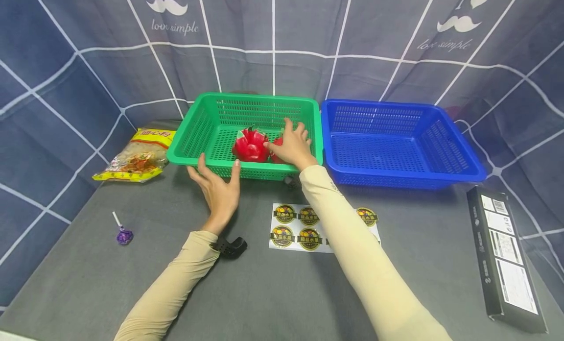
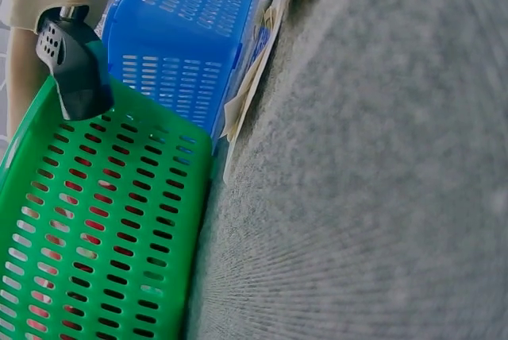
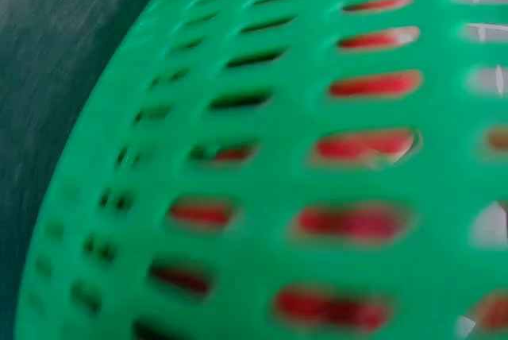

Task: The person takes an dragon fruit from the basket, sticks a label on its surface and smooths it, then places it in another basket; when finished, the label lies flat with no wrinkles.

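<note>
A green basket (image 1: 244, 170) holds a red dragon fruit (image 1: 251, 146) with pale green scale tips. Beside it, a second red fruit (image 1: 277, 150) is mostly hidden by my right hand (image 1: 293, 144), which reaches over the front rim with its fingers spread above that fruit. The thumb points at the first fruit's right side. My left hand (image 1: 220, 193) is at the basket's front wall, fingers spread and fingertips right at the rim. Red shows through the slots of the green wall (image 3: 274, 137) in the right wrist view.
A blue basket (image 1: 407, 182) stands right of the green one. Round fruit stickers on a white sheet (image 1: 277, 245) lie in front, partly under my right forearm. A yellow food packet (image 1: 141, 157) and a purple lollipop (image 1: 125, 236) lie left; a black box (image 1: 484, 262) lies right.
</note>
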Demonstrator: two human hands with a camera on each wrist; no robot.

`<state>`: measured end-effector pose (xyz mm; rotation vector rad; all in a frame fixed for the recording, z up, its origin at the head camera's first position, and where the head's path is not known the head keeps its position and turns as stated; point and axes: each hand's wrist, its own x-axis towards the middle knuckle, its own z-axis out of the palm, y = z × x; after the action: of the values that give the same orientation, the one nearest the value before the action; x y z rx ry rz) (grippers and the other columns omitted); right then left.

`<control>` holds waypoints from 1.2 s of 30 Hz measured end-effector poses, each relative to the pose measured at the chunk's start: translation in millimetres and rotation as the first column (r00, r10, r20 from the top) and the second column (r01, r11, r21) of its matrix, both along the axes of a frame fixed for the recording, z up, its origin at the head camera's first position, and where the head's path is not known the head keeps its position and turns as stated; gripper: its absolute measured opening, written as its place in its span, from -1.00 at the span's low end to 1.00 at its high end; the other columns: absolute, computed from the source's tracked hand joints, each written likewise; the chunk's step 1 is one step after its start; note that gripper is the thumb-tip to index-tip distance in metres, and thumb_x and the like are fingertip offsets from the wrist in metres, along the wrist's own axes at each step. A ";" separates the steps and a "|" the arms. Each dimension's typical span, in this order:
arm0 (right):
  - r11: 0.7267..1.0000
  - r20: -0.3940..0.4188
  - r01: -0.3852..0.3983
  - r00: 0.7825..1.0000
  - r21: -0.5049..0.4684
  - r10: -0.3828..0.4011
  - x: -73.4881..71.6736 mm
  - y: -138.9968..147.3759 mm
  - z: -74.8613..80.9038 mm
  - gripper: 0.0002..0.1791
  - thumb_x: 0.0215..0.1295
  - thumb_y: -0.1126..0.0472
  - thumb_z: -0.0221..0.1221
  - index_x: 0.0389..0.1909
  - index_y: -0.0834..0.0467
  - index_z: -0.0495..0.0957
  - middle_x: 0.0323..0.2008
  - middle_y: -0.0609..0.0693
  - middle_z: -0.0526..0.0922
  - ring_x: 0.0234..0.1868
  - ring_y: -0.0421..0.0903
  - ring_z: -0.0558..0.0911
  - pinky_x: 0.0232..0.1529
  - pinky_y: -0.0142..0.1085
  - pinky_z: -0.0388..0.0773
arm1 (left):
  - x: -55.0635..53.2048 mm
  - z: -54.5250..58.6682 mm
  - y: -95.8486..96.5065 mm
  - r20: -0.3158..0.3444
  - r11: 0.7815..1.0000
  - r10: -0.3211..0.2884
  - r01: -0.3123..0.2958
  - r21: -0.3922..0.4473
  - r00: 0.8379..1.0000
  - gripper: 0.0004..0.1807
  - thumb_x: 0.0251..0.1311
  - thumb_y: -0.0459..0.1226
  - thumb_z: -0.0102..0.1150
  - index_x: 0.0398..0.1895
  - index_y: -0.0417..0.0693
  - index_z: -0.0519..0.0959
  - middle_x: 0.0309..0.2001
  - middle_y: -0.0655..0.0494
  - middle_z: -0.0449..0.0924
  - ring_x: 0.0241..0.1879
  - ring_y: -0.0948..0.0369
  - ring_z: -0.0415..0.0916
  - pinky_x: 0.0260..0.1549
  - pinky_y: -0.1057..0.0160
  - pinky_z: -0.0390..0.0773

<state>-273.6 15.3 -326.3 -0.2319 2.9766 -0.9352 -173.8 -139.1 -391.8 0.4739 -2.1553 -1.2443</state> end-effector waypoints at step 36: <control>0.983 0.123 -0.120 0.987 0.141 0.103 4.1 5.6 0.2 0.04 -0.14 -0.08 0.36 0.36 -0.27 -0.04 0.38 0.31 -0.41 0.37 0.30 -0.12 0.26 0.24 -0.05 | 0.4 -2.5 -1.2 -0.002 0.998 0.020 -0.020 -0.060 1.000 -0.08 0.03 0.26 0.00 0.35 0.06 -0.09 0.37 -0.23 -0.40 0.40 -0.06 -0.25 0.30 -0.03 0.00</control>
<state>-269.5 20.9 -326.1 -0.3258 2.8753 -0.6884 -173.3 -140.3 -394.3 0.4677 -2.1746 -1.1659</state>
